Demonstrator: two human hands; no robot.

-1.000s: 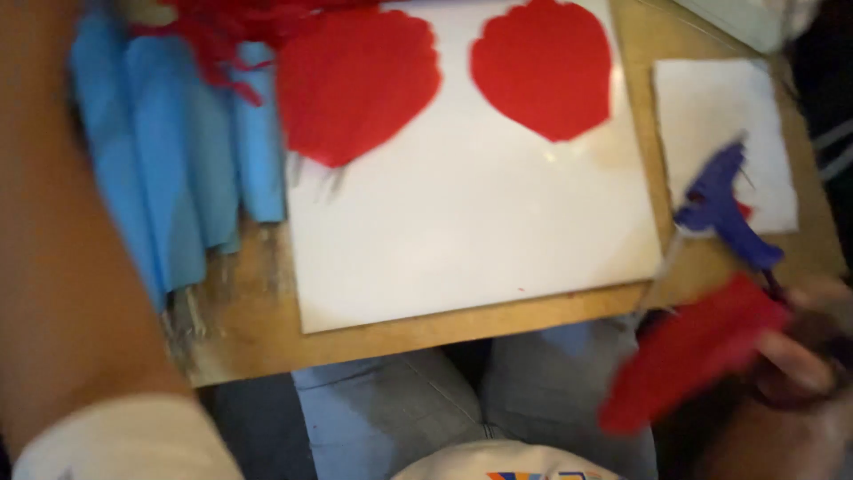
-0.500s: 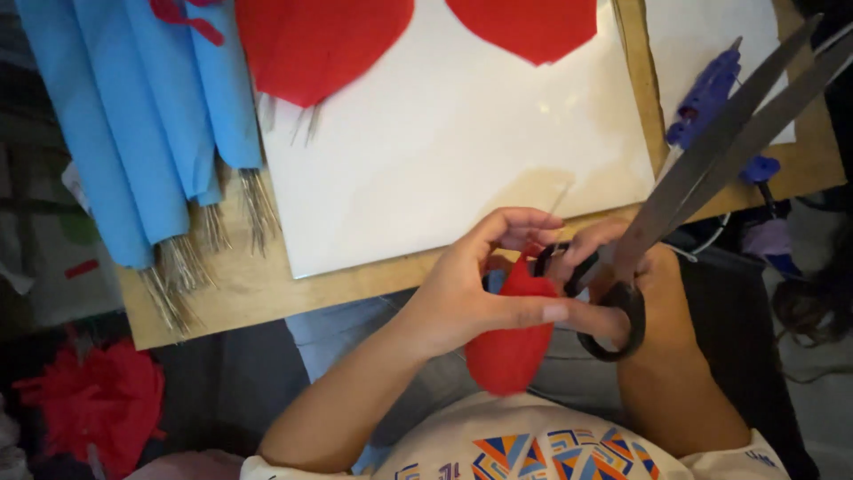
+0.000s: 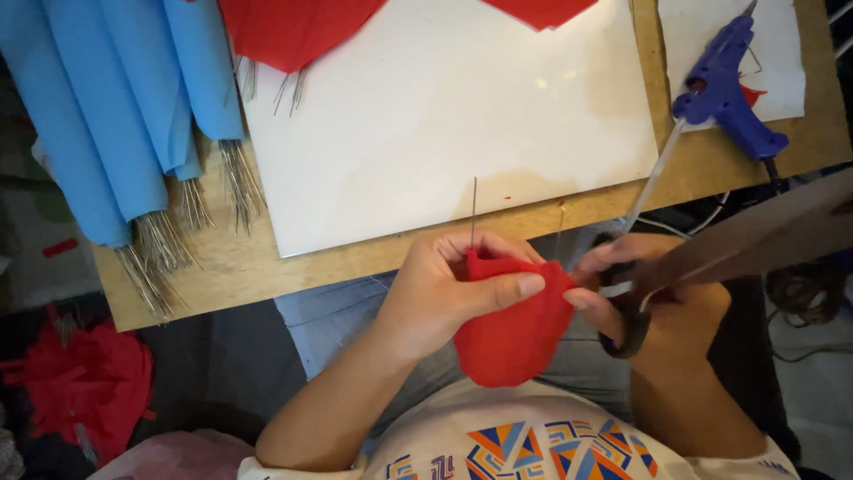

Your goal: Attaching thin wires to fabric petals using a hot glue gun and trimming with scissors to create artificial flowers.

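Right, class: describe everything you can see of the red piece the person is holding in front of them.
The red piece looks like soft felt or crepe paper, rounded at the bottom and folded or bunched at the top. It hangs above the lap, just below the wooden table edge. The left hand pinches its top, thumb across the front. The right hand, which holds black-handled scissors, touches its right edge. A thin wire sticks up from its top.

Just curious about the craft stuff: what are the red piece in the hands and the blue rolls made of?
Red piece: probably crepe or tissue paper, matte and soft, bending limply under the left hand. Blue rolls: smooth matte paper, it seems, wrapped round thin metallic-looking wires poking out below.
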